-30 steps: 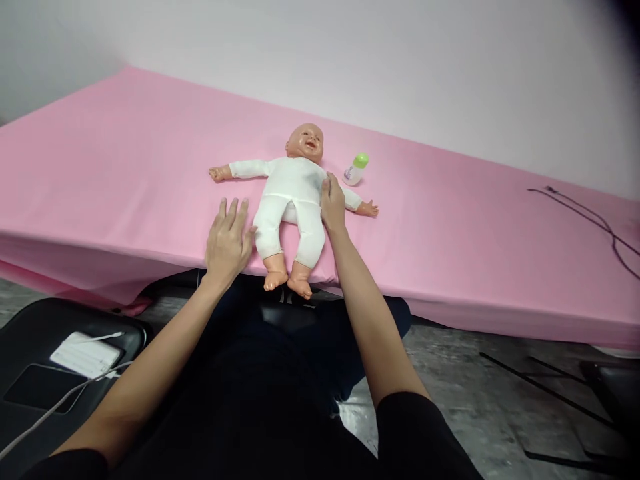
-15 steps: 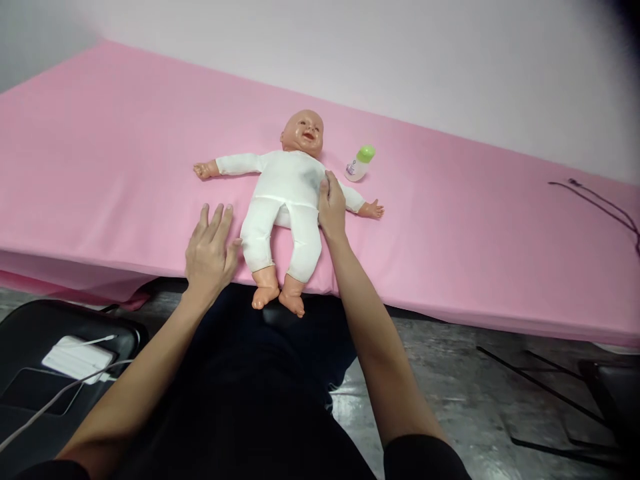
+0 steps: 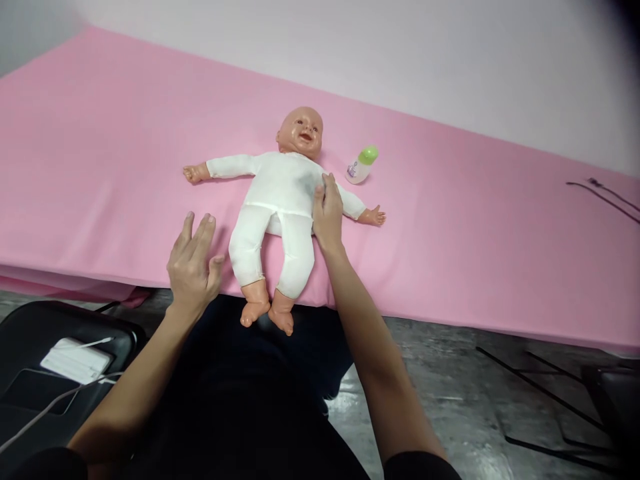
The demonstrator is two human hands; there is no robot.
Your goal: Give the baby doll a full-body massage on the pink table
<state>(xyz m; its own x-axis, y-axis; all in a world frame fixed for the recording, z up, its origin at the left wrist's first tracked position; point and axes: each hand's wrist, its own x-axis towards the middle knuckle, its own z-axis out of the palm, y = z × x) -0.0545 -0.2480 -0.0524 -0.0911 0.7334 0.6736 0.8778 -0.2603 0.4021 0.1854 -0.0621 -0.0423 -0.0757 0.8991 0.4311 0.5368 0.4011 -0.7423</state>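
white-suited doll [image 3: 280, 200] under right hand [image 3: 327, 217]

Green-capped bottle [image 3: 361, 167] lying on pink sheet [image 3: 475, 220], black cable [image 3: 605, 193] far right, white adapter [image 3: 75, 360] on black chair [image 3: 30, 333]

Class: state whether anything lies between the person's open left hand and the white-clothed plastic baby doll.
Nothing visible: only bare pink bed sheet lies between the left hand and the white-clothed plastic baby doll.
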